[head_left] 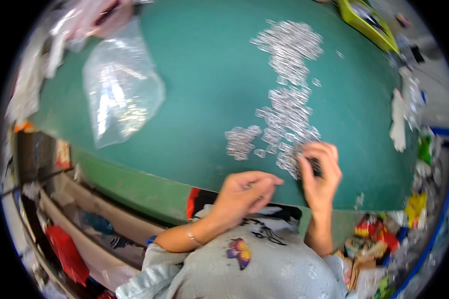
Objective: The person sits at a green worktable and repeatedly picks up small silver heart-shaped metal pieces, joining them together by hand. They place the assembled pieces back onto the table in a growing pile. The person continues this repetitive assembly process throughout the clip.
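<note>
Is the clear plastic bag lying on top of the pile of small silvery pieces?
No, the clear plastic bag lies apart on the green table, left of the silvery pieces.

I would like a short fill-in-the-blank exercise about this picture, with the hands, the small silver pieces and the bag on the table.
1. The table has a ____ top.
2. The right hand rests on the near end of the spread of small ____ pieces.
3. The clear plastic bag lies to the ____ of those pieces.
4. The left hand wears a thin bracelet on its ____.

Missing words: green; silver; left; wrist
</note>
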A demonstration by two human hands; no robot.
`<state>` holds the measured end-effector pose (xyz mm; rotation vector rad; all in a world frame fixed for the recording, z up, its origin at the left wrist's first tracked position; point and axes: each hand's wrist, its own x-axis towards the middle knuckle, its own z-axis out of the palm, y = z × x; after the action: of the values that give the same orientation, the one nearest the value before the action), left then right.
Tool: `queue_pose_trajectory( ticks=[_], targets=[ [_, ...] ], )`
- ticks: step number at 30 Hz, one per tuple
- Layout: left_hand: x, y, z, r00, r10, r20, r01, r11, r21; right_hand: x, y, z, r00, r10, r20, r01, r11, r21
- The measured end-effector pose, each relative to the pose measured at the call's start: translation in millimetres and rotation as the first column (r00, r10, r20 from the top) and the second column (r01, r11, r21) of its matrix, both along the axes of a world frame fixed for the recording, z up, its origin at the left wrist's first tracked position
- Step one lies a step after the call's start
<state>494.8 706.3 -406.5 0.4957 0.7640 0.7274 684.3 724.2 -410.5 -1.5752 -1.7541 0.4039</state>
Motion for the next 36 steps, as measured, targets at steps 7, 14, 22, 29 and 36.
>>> queue_pose_trajectory(
  ticks=[7,14,22,29,36],
  targets=[
    [11.8,-5.1,-1.9,0.997,0.082,-0.009,-0.082,0.997,0.013,-19.8,-23.4,17.3,0.916,-0.140,-0.377,0.062,0.975,-0.211],
    [7.6,-19.2,4.5,0.985,0.170,-0.001,-0.166,0.960,0.225,-28.1,-32.8,37.9,0.928,0.223,-0.297,-0.277,0.949,-0.152],
    [7.3,-28.6,14.6,0.991,0.134,-0.014,-0.128,0.973,0.193,-11.0,-27.3,-1.4,0.601,0.159,-0.783,-0.546,0.797,-0.257],
    [7.1,-38.1,15.9,0.981,0.170,0.094,-0.192,0.926,0.324,-26.1,-45.1,8.7,0.723,0.173,-0.669,-0.364,0.919,-0.155],
    [20.1,-46.0,16.0,0.914,0.394,-0.096,-0.347,0.882,0.318,-32.7,-58.4,20.0,0.888,0.268,-0.375,-0.285,0.958,0.008]
  ],
)
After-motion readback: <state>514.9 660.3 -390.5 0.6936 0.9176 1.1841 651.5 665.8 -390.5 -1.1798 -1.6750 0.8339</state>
